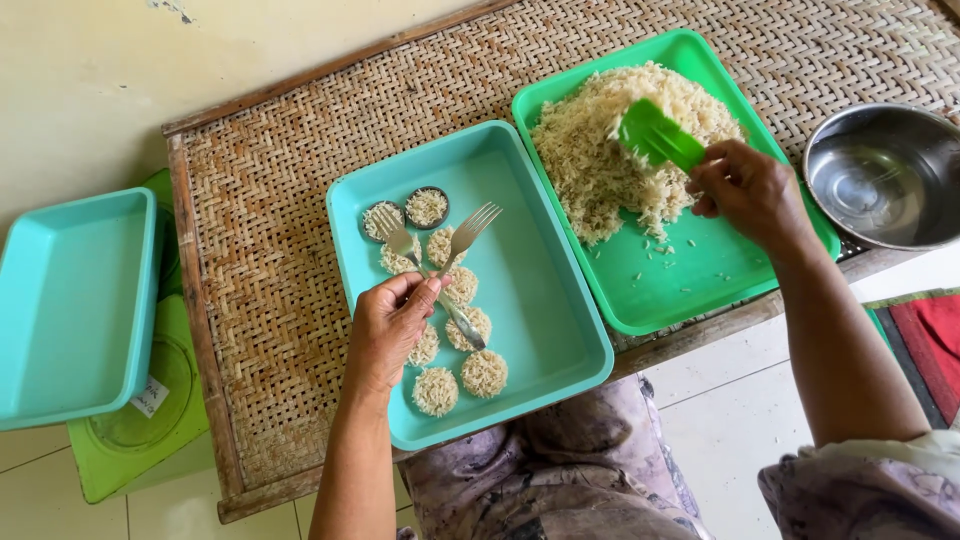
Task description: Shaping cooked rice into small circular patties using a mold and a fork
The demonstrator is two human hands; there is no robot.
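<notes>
My left hand (pixel 388 328) holds two metal forks (pixel 440 255) crossed over a turquoise tray (pixel 545 300). In that tray lie several small round rice cakes (pixel 484 372), and two dark round moulds (pixel 427 207) filled with rice sit at its far end. My right hand (pixel 752 190) grips a green plastic spatula (pixel 658 135), its blade pressed into a heap of cooked rice (pixel 620 150) in a green tray (pixel 700 270) to the right.
Both trays rest on a woven rattan table (pixel 280 200). A steel bowl (pixel 885 175) stands at the right edge. Left of the table, a spare turquoise tray (pixel 75 300) lies on a green lid (pixel 130 440) on the tiled floor.
</notes>
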